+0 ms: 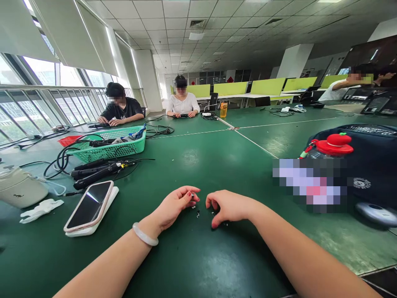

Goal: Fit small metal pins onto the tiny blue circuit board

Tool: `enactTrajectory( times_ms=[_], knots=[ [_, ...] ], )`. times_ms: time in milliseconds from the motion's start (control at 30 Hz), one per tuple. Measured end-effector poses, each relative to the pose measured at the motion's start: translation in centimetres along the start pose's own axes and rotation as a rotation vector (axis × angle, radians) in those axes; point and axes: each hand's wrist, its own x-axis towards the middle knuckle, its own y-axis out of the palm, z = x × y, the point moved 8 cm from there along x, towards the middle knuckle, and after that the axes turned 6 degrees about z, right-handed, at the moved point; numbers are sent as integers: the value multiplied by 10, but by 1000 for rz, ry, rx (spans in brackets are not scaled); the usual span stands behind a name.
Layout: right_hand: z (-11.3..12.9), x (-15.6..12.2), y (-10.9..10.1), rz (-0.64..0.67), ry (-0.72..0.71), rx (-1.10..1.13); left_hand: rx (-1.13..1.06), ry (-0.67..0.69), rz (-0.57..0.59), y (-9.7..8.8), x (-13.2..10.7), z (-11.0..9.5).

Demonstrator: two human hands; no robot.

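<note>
Two bare forearms (102,265) come nearest, rising from the lower left and lower right of the frame to the hands at its centre. The left hand (173,207), a pale bangle (145,235) at its wrist, has its grip closed on a small piece (192,195), pinched at the fingertips. The right hand (232,205) has a loose, curved grip, thumb and fingers apart; a tiny bit (213,214) shows in the gap, and I cannot tell whether it is touched. Between the hands, a dark clip-like part (198,214) lies on the green desk (182,256). Left of centre are a phone (90,206) on a white slab, black tools (96,171) with cables, and a green basket (111,145); a tissue (41,210) and a cream pouch (21,186) sit at the left edge. At the right are a red-lidded bottle (333,145), a dark bag (372,165) and a mouse (376,214). Two people sit across the desk, upper left and upper centre, near an orange cup (223,109)
</note>
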Motion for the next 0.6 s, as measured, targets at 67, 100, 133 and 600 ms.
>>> enactTrajectory(
  times_ms=[67,100,133,600],
  knots=[
    [-3,-8,4,93,52,5,35,17,-9,-1,1,-1],
    [-4,-10,5,105,71,-6,41,20,-19,-2,2,0],
    [-4,-11,6,109,84,-16,36,19,-26,-3,3,0],
    [26,15,5,-260,-173,51,-41,17,-78,-8,3,-2]
  ],
)
